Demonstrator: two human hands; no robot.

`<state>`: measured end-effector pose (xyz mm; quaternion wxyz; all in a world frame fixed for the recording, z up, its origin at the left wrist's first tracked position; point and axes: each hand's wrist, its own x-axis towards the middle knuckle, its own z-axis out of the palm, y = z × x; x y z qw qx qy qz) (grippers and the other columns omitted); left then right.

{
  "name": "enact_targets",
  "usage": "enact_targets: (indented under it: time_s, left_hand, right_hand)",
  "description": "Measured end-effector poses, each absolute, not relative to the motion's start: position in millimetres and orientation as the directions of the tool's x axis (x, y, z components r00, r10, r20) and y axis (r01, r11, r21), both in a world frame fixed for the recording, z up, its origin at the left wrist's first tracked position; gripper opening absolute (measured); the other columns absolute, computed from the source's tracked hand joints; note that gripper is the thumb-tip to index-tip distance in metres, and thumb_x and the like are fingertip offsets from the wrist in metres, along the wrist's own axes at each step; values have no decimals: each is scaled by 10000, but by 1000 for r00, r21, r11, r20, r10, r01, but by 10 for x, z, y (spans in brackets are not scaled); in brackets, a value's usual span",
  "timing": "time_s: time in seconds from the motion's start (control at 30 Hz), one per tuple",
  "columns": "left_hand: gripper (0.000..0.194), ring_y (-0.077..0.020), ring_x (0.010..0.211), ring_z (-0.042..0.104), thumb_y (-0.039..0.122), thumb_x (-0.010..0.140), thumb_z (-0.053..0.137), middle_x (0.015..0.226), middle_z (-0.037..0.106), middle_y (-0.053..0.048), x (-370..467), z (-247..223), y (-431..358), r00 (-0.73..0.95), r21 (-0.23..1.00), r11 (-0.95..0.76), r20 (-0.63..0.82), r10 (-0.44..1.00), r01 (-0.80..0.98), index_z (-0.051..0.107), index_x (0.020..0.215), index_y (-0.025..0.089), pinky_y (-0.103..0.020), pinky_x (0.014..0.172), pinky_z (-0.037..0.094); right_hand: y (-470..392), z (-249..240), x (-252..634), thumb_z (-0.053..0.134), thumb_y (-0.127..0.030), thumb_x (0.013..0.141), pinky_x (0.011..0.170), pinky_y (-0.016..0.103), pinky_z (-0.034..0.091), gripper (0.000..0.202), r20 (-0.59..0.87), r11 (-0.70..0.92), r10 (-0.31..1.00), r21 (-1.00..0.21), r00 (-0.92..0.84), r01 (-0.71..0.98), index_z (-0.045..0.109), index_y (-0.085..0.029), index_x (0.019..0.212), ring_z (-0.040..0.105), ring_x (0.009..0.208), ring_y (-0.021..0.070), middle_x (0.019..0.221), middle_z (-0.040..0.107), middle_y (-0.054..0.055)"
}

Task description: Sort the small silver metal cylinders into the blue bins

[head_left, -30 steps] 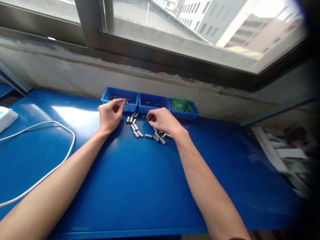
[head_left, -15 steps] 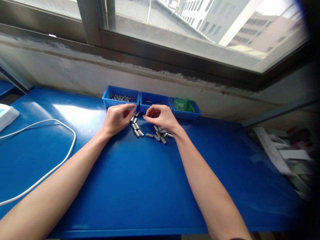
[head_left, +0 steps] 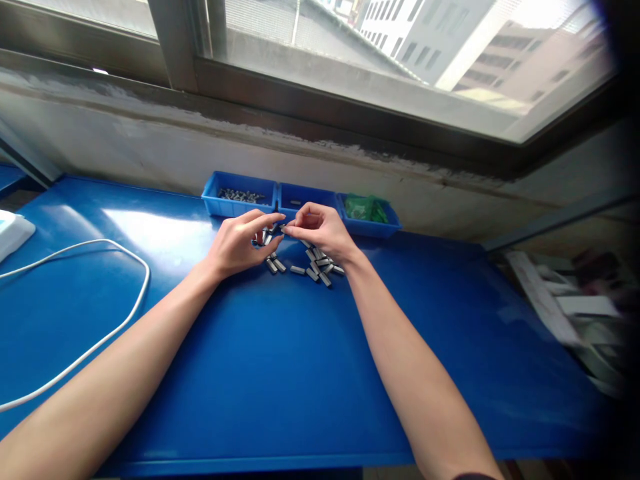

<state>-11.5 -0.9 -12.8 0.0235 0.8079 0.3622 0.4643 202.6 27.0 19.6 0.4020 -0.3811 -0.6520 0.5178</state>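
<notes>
My left hand is over the small metal blocks, its thumb and forefinger apart, with nothing seen between them. Close on its right, my right hand pinches something small, too hidden to make out, its fingertips near those of my left hand. Several metal blocks lie loose on the blue table, some partly under my left hand and others in a heap below my right hand.
Behind the hands stand three joined blue bins: the left bin holds small metal parts, the middle bin a block, the right bin green bags. A white cable curves across the left, near a white device.
My left hand has shifted slightly right and its thumb and forefinger have spread. My right hand has moved a little left, its fingertips now nearer my left hand.
</notes>
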Motion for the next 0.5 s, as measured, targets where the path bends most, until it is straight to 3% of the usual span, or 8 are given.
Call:
enact_targets:
  time_s: [0.3, 0.5]
  left_hand:
    - [196, -83, 616, 615, 277, 986, 641, 903, 742, -44, -92, -161, 6, 346, 307, -773, 760, 550, 556, 757, 1109, 180, -201, 629, 504]
    - [230, -95, 627, 609, 325, 975, 658, 873, 722, -40, -105, -133, 1, 292, 322, -738, 768, 570, 593, 757, 1109, 167, -223, 645, 506]
  right_hand:
    - [263, 204, 1994, 890, -418, 670, 778, 289, 550, 412, 136, 211, 893, -969, -430, 131, 561, -202, 788, 666, 766, 147, 783, 684, -19]
    - [252, 417, 2152, 743, -346, 805, 745, 284, 529, 179, 146, 357, 886, -820, -441, 447, 670, -191, 857, 696, 797, 174, 834, 739, 21]
